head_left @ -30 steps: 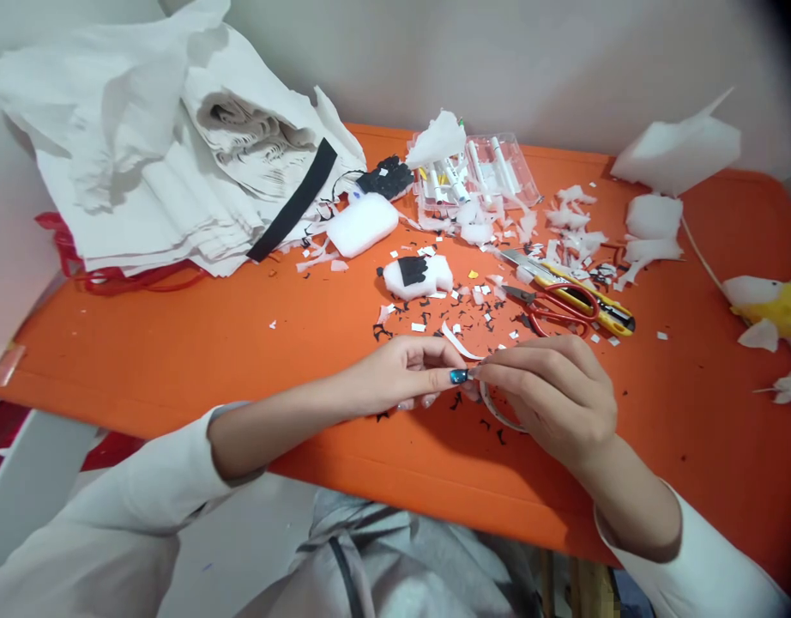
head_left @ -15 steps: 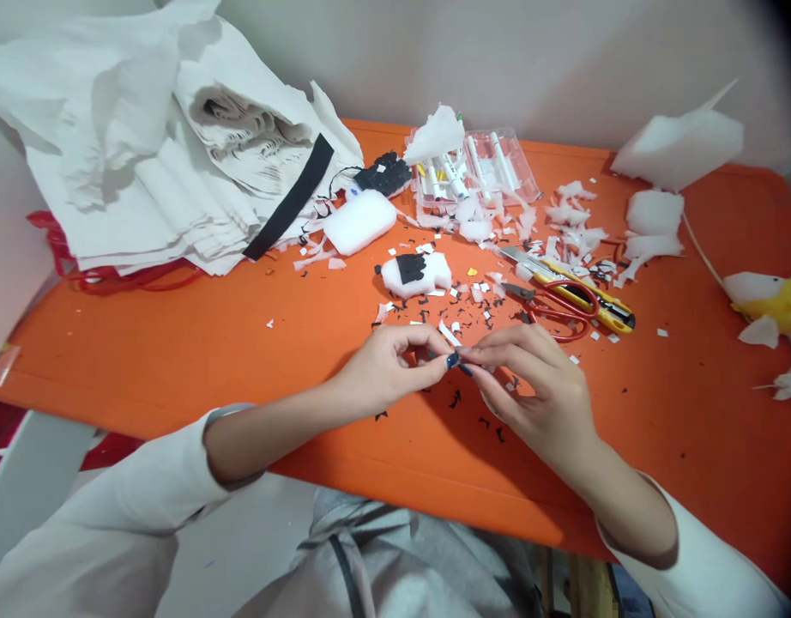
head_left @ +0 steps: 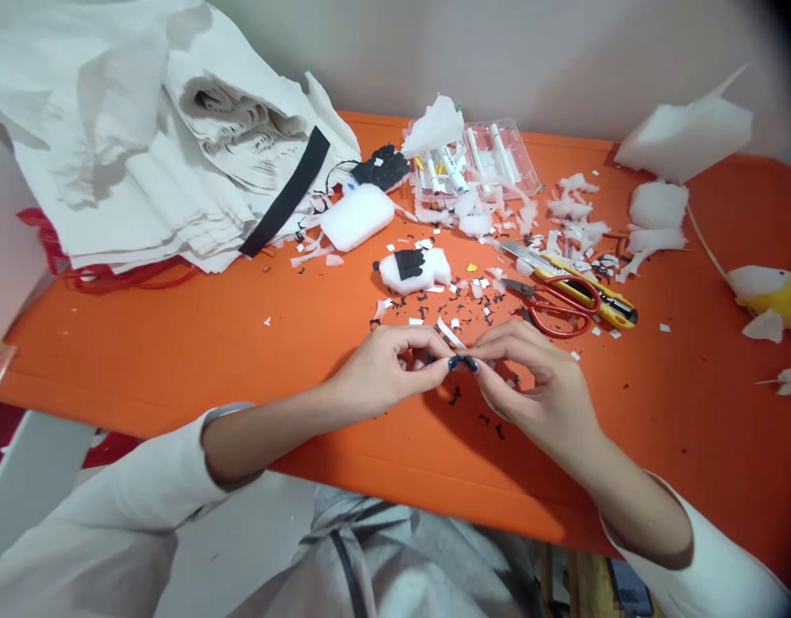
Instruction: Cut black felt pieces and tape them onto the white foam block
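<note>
Our right hand [head_left: 538, 388] has closed in on our left hand [head_left: 383, 371], fingertips together pinching a thin white paper strip [head_left: 448, 333] jutting toward eleven o'clock; we judge it mid-peel; next calls for a delicate nail grip.

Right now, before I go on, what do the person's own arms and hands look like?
The left sleeve and right sleeve are white, long and bunched up below the elbow. The left hand and right hand are ungloved, with no ring or watch visible. The thumbnails carry dark blue polish.
</note>
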The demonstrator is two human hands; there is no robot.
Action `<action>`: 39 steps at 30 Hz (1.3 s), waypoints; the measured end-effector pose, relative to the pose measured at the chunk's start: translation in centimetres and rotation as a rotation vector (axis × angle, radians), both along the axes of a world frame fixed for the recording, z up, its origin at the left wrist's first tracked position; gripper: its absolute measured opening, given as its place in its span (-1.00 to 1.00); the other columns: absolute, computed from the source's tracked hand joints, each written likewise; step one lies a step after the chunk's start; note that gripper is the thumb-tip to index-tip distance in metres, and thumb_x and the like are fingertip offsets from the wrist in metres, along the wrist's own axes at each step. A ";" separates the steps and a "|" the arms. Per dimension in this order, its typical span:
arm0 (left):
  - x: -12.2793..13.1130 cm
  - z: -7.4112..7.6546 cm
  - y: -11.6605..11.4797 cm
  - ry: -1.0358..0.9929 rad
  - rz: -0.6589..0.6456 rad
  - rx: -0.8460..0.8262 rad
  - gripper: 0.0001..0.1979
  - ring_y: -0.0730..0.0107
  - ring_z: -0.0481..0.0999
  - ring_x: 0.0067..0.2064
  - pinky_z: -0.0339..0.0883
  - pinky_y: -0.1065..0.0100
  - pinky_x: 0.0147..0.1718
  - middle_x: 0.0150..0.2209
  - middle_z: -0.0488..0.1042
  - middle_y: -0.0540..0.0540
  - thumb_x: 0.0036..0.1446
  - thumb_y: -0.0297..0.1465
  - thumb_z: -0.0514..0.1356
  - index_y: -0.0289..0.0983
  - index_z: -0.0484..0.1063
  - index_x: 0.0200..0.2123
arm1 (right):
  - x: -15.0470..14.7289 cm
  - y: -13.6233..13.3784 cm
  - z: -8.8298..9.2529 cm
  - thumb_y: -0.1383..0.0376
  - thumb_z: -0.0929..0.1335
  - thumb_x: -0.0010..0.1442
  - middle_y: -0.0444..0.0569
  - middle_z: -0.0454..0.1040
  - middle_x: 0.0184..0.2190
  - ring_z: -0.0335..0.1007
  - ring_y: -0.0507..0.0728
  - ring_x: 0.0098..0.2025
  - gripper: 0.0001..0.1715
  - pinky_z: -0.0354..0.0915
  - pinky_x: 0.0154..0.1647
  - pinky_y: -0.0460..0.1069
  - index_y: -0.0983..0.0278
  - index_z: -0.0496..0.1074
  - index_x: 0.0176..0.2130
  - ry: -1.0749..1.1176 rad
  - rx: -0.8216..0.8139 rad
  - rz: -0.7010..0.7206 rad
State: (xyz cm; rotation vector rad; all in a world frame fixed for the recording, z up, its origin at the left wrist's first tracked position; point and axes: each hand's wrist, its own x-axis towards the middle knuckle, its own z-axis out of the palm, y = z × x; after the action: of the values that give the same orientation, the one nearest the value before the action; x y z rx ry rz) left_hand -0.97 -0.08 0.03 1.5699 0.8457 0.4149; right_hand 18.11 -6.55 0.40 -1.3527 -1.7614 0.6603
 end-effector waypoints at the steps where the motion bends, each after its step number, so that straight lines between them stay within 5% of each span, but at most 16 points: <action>1: 0.0 0.0 0.0 0.003 0.004 -0.005 -0.85 0.48 0.43 -0.36 0.21 0.46 -0.42 -0.38 0.51 -0.06 0.16 -0.37 0.19 -0.32 0.49 -0.40 | 0.0 0.0 0.0 0.38 0.35 0.22 -0.05 0.51 -0.35 0.43 0.11 -0.28 -0.88 0.33 -0.26 0.02 0.20 0.50 -0.30 0.007 -0.014 -0.001; 17: 0.1 0.3 -0.1 0.037 -0.021 0.031 -0.87 0.55 0.36 -0.43 0.17 0.50 -0.48 -0.38 0.48 -0.03 0.13 -0.40 0.18 -0.32 0.47 -0.42 | 0.4 0.2 0.2 0.40 0.35 0.22 -0.05 0.51 -0.35 0.44 0.12 -0.26 -0.87 0.35 -0.24 0.04 0.19 0.49 -0.25 -0.076 0.059 0.034; 24: 0.1 0.2 0.0 0.060 -0.027 0.030 -0.89 0.62 0.27 -0.49 0.13 0.53 -0.53 -0.35 0.48 -0.01 0.13 -0.40 0.17 -0.32 0.43 -0.41 | 3.0 1.0 -0.3 0.37 0.32 0.27 -0.02 0.57 -0.21 0.49 0.17 -0.14 -0.79 0.34 -0.21 0.04 0.16 0.53 -0.15 -0.456 0.222 -0.305; 29: 0.0 0.1 0.0 0.064 -0.033 0.027 -0.88 0.62 0.26 -0.50 0.12 0.53 -0.54 -0.35 0.47 -0.02 0.12 -0.39 0.17 -0.32 0.42 -0.41 | 4.0 1.2 -0.3 0.27 0.38 0.20 -0.08 0.56 -0.36 0.50 0.12 -0.36 -0.89 0.29 -0.44 -0.02 0.21 0.46 -0.22 -0.534 0.129 -0.519; 33: 0.0 0.2 0.1 0.058 -0.002 0.054 -0.88 0.60 0.29 -0.47 0.14 0.53 -0.52 -0.35 0.47 -0.02 0.13 -0.39 0.16 -0.32 0.42 -0.40 | 2.7 0.9 0.0 0.38 0.36 0.18 -0.05 0.54 -0.11 0.51 0.08 -0.31 -0.52 0.41 -0.40 -0.03 0.18 0.26 0.08 -0.273 0.083 -0.438; 37: 0.1 0.4 0.2 0.055 0.015 0.063 -0.87 0.56 0.36 -0.41 0.16 0.52 -0.49 -0.33 0.48 -0.03 0.15 -0.39 0.15 -0.32 0.43 -0.38 | 1.8 0.5 -0.1 0.44 0.29 0.24 -0.05 0.55 -0.16 0.52 0.08 -0.22 -0.75 0.44 -0.33 -0.04 0.18 0.45 -0.12 -0.299 0.140 -0.289; 39: 0.1 0.4 0.2 0.061 0.018 0.062 -0.86 0.57 0.33 -0.42 0.15 0.52 -0.49 -0.34 0.48 -0.02 0.16 -0.38 0.15 -0.32 0.43 -0.38 | 1.9 0.5 -0.4 0.42 0.28 0.26 -0.04 0.58 -0.14 0.53 0.13 -0.13 -0.71 0.44 -0.28 -0.01 0.16 0.48 -0.08 -0.383 0.151 -0.273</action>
State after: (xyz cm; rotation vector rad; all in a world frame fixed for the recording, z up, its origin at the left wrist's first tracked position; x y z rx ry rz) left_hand -0.83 0.14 0.42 1.6405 0.9019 0.4115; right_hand 20.00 -6.09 0.03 -1.6519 -1.8256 0.1195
